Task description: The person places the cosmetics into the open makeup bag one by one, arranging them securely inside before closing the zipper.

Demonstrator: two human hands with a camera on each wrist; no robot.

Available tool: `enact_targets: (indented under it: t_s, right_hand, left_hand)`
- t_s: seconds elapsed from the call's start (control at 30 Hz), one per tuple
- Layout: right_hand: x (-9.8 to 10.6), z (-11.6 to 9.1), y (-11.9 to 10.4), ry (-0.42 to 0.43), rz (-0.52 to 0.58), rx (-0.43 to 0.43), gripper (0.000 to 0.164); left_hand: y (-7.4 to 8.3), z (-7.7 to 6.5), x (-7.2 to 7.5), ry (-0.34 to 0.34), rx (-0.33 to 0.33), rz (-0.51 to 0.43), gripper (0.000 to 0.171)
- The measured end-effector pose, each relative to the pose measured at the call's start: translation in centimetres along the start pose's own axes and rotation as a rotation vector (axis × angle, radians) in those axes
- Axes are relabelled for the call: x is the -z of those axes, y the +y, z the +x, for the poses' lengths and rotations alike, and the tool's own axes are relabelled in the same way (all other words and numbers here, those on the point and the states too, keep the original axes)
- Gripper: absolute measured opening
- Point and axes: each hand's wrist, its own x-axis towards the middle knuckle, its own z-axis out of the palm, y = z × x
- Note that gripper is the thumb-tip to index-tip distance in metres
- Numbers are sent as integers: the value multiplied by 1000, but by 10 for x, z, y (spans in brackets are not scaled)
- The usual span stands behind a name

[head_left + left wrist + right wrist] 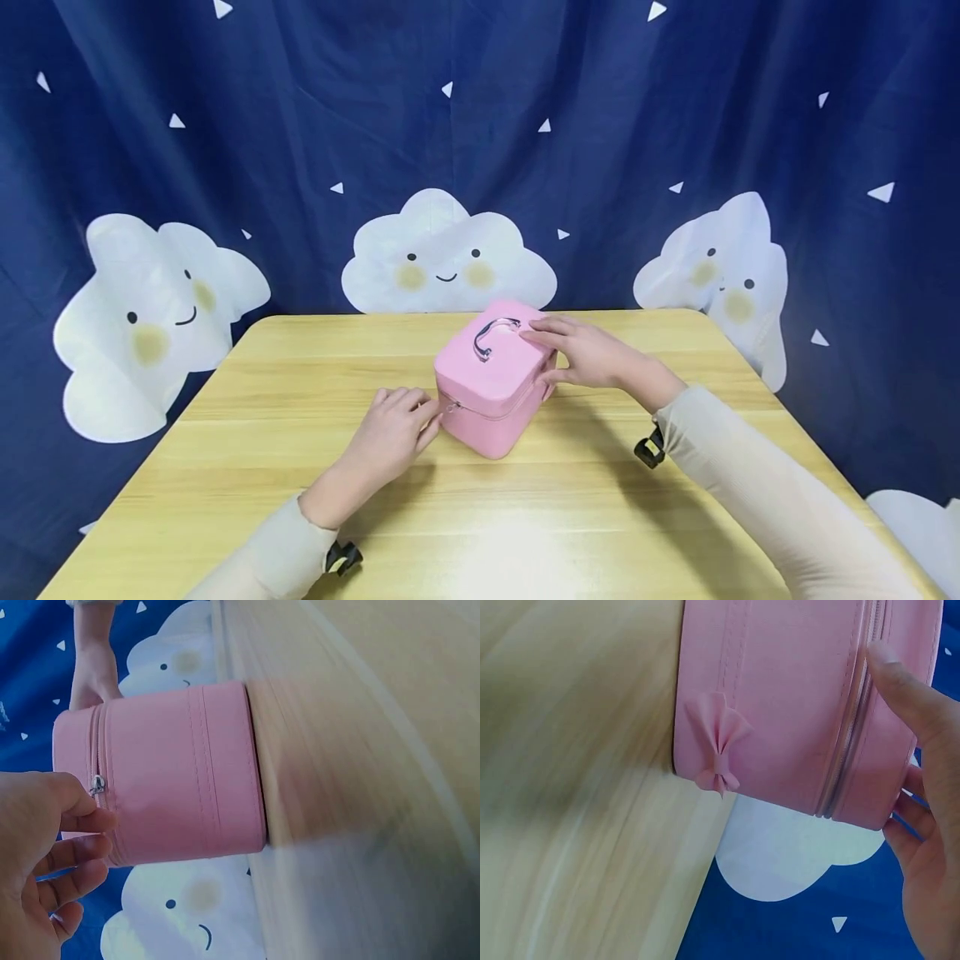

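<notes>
A pink cosmetic case (487,375) with a zipped lid stands upright on the table, its corner toward me. A silver carry handle (491,333) arches over the lid. My left hand (393,433) is at the case's left side, thumb and forefinger pinching the small metal zipper pull (97,784); its other fingers are loosely bent. With my right hand (588,354) I hold the lid's right edge, fingers over the top and thumb on the side by the zipper (851,712). A pink bow (720,746) decorates that side. The lid is down.
The light wooden table (285,375) extends around the case on all sides. Behind it hangs a dark blue curtain (300,125) with white clouds and triangles. A black wrist mount (649,448) sits by the right cuff, another (343,558) by the left.
</notes>
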Motion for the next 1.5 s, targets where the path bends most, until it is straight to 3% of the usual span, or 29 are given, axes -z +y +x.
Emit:
enact_targets:
  t_s: [0.23, 0.67, 0.93, 1.17, 1.5]
  right_hand:
    - [-2, -15, -10, 53, -58, 2, 61]
    - [-2, -30, -47, 139, -165, -60, 50]
    - [-6, -41, -62, 235, -159, -5, 47]
    - [-5, -43, -72, 309, -147, 118, 40]
    - [-2, -38, -83, 287, -28, 184, 29]
  left_hand:
    - [-8, -2, -3, 6, 43, -2, 7]
    - [-19, 0, -3, -1, 117, -16, 10]
    - [-30, 3, -5, -17, 161, -51, 10]
    - [-39, 2, -7, -32, 173, -86, 11]
    - [-49, 1, -11, -65, 177, -137, 14]
